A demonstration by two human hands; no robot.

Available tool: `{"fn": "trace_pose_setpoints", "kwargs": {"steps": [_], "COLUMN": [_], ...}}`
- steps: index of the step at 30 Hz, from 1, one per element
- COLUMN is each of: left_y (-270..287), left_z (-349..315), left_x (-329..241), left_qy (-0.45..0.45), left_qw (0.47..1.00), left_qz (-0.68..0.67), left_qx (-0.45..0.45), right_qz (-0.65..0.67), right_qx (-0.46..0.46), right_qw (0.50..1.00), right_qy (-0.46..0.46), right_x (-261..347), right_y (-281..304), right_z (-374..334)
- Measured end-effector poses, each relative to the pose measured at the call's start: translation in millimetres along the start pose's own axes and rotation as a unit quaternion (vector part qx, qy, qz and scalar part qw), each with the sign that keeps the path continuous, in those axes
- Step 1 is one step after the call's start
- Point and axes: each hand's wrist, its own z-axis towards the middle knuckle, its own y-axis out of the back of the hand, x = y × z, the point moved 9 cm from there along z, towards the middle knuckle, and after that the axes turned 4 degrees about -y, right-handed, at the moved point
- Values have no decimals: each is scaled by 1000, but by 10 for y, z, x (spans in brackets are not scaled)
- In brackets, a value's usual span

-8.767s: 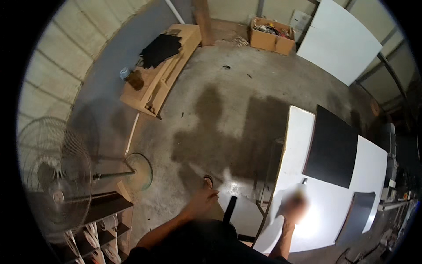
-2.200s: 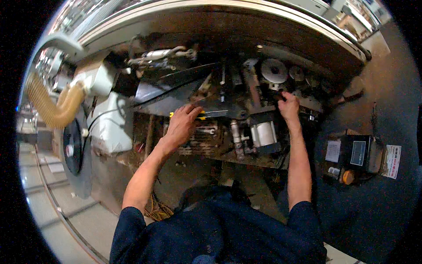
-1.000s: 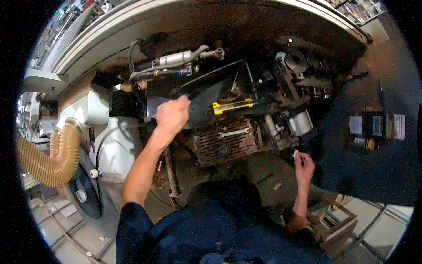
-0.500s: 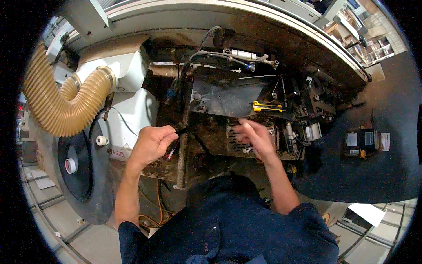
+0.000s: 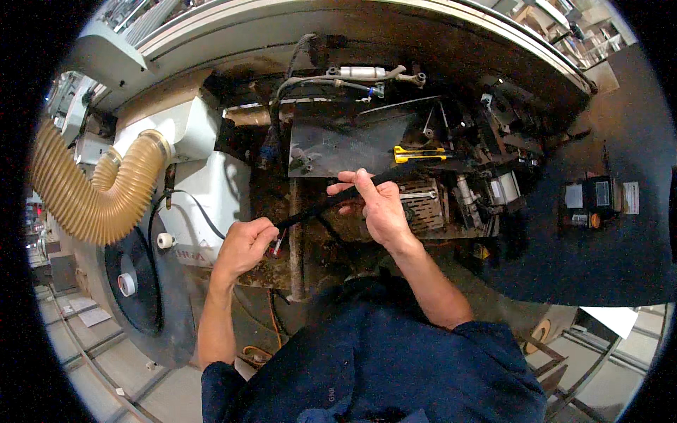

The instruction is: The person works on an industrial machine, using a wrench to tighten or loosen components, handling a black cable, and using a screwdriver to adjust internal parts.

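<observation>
My left hand (image 5: 245, 247) is closed round a black strip (image 5: 310, 210), gripping it in front of the white housing. From this fist the strip runs up and right to my right hand (image 5: 384, 211), passing between the thumb and the loosely curled fingers. A thinner-looking length trails from the left fist back toward the dark reel (image 5: 130, 299) at the left. Just beyond the right hand lies a yellow cutter-like tool (image 5: 421, 154) on the grey metal plate (image 5: 338, 144). The strip's far end is hard to make out against the dark machine parts.
A ribbed tan hose (image 5: 84, 204) curves down at the left, joined to the white housing (image 5: 190, 127). A slotted metal block (image 5: 427, 211) with a wrench (image 5: 417, 195) sits below the plate. A dark round surface (image 5: 550, 247) at right carries a small black device (image 5: 594, 201).
My right hand has come left and up and now has the black strip across it. The strip is stretched between both hands. The view has shifted slightly.
</observation>
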Motion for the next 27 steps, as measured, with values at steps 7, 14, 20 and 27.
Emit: {"fn": "trace_pose_setpoints", "kwargs": {"steps": [7, 14, 20, 27], "left_y": [-27, -96, -115, -888], "left_z": [28, 190, 387, 567], "left_x": [36, -23, -61, -663], "left_qy": [42, 21, -64, -124], "left_qw": [998, 995, 946, 909], "left_qz": [10, 96, 296, 360], "left_qx": [36, 19, -113, -172], "right_qz": [31, 11, -58, -178], "right_qx": [11, -44, -51, -29], "right_qw": [999, 999, 997, 982], "right_qy": [-10, -22, -33, -54], "right_x": [10, -55, -87, -210], "right_y": [131, 720, 1361, 2202], "right_z": [-54, -152, -344, -888]}}
